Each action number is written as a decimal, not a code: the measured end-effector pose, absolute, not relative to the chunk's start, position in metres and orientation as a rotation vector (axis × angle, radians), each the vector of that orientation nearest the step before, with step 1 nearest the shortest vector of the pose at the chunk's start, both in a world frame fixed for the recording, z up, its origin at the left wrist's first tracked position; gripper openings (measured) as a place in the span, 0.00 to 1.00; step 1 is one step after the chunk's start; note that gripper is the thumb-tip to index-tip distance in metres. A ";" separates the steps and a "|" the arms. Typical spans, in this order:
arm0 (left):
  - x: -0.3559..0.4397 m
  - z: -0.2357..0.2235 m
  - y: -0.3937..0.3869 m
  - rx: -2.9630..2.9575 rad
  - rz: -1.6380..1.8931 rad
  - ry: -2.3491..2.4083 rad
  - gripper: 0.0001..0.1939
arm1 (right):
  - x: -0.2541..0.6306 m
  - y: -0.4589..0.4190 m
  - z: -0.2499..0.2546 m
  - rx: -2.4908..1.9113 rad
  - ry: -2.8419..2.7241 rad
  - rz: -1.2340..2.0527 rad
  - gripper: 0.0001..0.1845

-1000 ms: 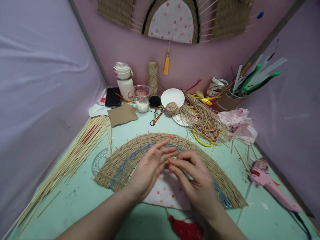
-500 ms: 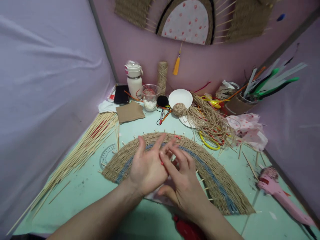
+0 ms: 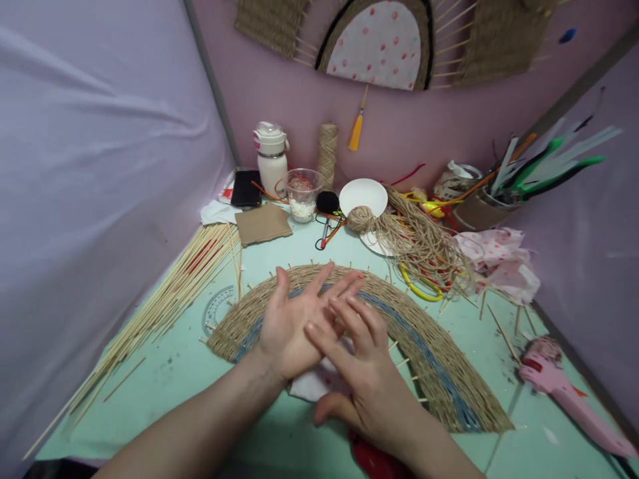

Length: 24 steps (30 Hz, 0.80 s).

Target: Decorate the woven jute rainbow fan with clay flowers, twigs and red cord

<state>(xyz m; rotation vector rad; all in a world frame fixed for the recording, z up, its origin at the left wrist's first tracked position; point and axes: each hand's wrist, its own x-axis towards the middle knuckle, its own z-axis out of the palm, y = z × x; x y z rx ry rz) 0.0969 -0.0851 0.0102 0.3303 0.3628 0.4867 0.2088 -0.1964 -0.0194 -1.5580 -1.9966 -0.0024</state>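
Observation:
My left hand (image 3: pixel 297 329) is palm up with its fingers stretched out, above the woven twine arch (image 3: pixel 424 352). My right hand (image 3: pixel 364 359) reaches across it, fingers apart, their tips touching or just over the left palm and fingers. A tiny coral-red bit (image 3: pixel 360 275) shows by the left fingertips; whether it sits on them I cannot tell. The arch is tan with a blue band, and stick ends poke from its edges. Beneath the hands lies a piece of white fabric with pink spots (image 3: pixel 312 384), partly hidden. Below my right wrist is a dark red object (image 3: pixel 372 459).
Thin wooden sticks (image 3: pixel 154 319) lie left, beside a protractor (image 3: pixel 217 309). Behind stand a white bottle (image 3: pixel 272 169), a plastic cup (image 3: pixel 302 206) and a twine roll (image 3: pixel 327 156). Loose twine (image 3: pixel 424 243) lies right, near a pink glue gun (image 3: pixel 569 399).
My right fingers have shifted slightly left over the left palm. Coral bits seen earlier between the hands no longer show there; fewer show by the left fingertips. The view has shifted slightly.

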 end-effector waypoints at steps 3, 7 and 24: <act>0.097 0.011 -0.086 0.324 0.518 0.358 0.37 | 0.212 -0.195 -0.020 -1.621 -1.940 -0.005 0.43; 0.098 0.007 -0.091 0.260 0.374 0.366 0.40 | 0.210 -0.195 -0.019 -1.623 -1.989 0.014 0.47; 0.097 0.010 -0.084 0.081 0.516 0.283 0.38 | 0.216 -0.195 -0.020 -1.622 -1.978 -0.064 0.41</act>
